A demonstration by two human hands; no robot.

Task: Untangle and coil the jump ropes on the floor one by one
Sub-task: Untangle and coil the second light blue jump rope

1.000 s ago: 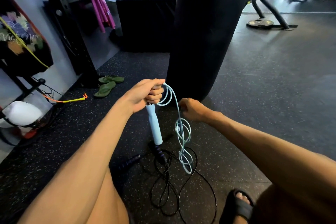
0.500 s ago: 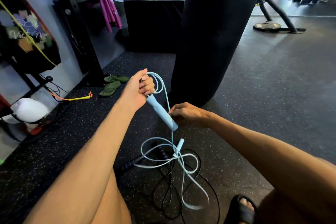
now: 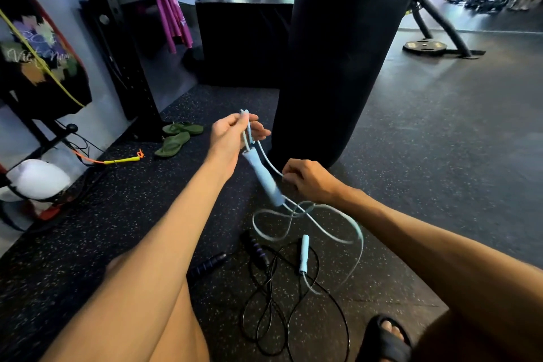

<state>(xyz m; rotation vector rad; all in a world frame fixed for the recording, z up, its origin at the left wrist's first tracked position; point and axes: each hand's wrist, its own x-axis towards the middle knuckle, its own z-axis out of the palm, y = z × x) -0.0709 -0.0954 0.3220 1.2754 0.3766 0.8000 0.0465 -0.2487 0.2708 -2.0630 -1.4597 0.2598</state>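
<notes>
Left hand (image 3: 232, 137) and right hand (image 3: 310, 182) hold blue rope (image 3: 266, 182) near punching bag (image 3: 338, 53) base.

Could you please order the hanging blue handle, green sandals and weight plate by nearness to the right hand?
1. Hanging blue handle, just left of the right hand, which pinches the blue jump rope.
2. Green sandals, far left.
3. Weight plate, back right.

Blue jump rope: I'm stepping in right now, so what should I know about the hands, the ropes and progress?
Left hand pinches the blue rope up high by its cord; one handle hangs below it.
Right hand pinches the cord beside that handle.
The other blue handle lies on the floor among the black rope loops.
Done: nothing coiled yet.
Left: free and coil blue, then black.
</notes>
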